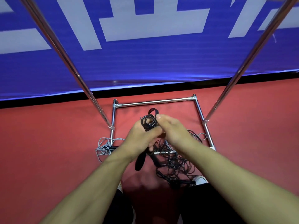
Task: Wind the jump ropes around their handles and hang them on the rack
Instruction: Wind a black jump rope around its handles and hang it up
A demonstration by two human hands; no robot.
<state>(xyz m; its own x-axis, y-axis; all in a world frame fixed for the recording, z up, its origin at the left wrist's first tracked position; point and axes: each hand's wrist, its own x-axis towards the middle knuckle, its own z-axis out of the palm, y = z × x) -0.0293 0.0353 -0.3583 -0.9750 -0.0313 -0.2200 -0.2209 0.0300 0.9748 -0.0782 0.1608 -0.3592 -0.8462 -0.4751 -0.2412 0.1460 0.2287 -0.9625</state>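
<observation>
Both your left hand (pixel 142 136) and right hand (pixel 171 128) grasp the black jump rope (pixel 148 122); thin, springy cord, so pinch coils against stiff handles (pixel 140 162).

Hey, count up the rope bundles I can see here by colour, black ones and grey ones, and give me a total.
Black: 2, the coiled rope gripped by the left hand and right hand, and a tangled heap on the floor; how many ropes are in it cannot be told.
Grey: 1, a loose bundle by the rack's foot.
Total: 3 bundles.
</observation>
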